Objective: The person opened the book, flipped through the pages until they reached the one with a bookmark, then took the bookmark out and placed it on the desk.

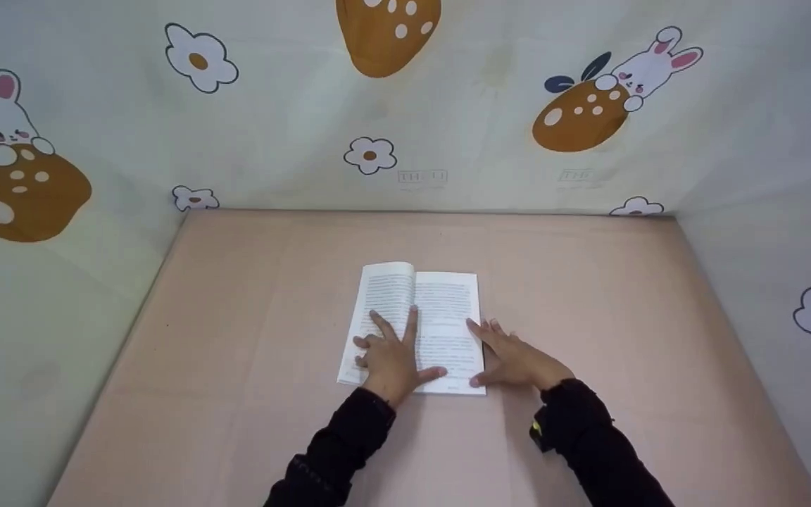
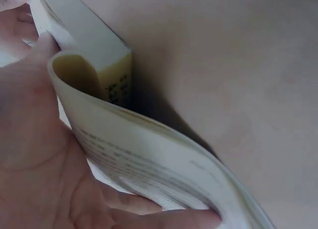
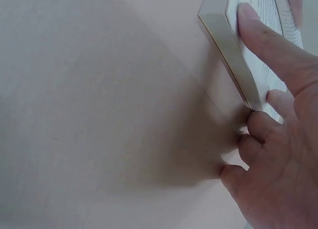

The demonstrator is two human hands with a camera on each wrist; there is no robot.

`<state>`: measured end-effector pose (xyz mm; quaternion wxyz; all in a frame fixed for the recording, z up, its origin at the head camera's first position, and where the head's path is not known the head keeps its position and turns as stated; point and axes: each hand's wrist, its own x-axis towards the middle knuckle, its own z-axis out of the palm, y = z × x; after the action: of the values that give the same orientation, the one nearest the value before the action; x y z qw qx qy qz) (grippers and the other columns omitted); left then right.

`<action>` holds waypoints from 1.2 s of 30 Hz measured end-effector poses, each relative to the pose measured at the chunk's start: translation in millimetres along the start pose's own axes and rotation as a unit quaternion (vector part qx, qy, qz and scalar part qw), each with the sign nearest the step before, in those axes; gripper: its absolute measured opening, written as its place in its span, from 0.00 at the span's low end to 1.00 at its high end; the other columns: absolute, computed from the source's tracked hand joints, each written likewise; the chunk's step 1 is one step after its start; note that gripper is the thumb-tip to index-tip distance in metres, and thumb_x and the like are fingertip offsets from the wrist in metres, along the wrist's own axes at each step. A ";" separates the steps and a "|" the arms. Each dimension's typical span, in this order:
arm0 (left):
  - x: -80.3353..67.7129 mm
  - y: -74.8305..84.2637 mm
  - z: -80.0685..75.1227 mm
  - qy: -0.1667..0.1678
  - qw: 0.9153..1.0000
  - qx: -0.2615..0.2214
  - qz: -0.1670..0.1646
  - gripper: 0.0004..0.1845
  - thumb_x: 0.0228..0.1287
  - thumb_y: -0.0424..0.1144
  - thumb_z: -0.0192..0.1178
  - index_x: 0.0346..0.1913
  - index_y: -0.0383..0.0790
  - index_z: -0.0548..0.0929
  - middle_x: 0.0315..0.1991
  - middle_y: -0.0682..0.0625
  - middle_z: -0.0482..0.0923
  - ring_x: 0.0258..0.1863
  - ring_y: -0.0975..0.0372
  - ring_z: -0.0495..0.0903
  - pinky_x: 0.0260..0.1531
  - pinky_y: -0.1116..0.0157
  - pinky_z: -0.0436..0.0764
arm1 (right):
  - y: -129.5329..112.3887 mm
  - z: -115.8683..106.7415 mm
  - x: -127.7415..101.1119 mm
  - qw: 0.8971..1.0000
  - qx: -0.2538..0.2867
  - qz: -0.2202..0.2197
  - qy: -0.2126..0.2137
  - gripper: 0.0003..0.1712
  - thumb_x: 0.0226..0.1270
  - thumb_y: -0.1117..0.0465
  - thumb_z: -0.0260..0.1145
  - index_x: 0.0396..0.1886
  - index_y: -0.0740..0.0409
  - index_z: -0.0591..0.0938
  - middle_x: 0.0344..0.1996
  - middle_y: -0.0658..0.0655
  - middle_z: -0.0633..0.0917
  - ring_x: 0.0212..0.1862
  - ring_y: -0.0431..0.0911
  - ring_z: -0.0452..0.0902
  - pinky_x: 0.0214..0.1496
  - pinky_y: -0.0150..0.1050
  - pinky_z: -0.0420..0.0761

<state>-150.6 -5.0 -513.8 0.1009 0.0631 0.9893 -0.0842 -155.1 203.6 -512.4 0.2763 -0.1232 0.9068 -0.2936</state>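
An open book (image 1: 444, 338) with printed pages lies on the table. Its left-hand pages (image 1: 386, 289) curve up at the fold. My left hand (image 1: 391, 362) presses on the book with fingers spread over the left page and along the fold, its thumb reaching onto the right page. In the left wrist view, the bent pages (image 2: 134, 139) arch beside the palm, and the thick page block (image 2: 92, 33) stands behind them. At the right edge rests my right hand (image 1: 518, 359): thumb (image 3: 268, 42) and index finger touch the page, and the other fingers bend down beside the book.
The book lies on a pinkish-beige tabletop (image 1: 250, 303). Behind and at both sides rise cloth walls (image 1: 293, 105) printed with rabbits and flowers. Dark sleeves (image 1: 338, 447) cover both forearms, and a small yellow-and-black item (image 1: 538, 433) sits at the right cuff.
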 end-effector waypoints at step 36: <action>-6.6 -6.0 -5.8 -0.039 0.993 -0.103 0.038 0.52 0.40 0.80 0.48 0.72 0.65 0.52 0.68 0.22 0.44 0.55 0.24 0.63 0.39 0.42 0.79 | -4.2 7.6 3.1 0.998 -0.029 0.007 0.058 0.49 0.53 0.44 0.69 0.72 0.53 0.59 0.71 0.69 0.52 0.73 0.60 0.42 0.72 0.60 0.45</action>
<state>-146.1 -10.6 -505.9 0.1482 0.0868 0.9849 0.0200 -153.0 195.6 -516.4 0.2214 -0.1077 0.9301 -0.2724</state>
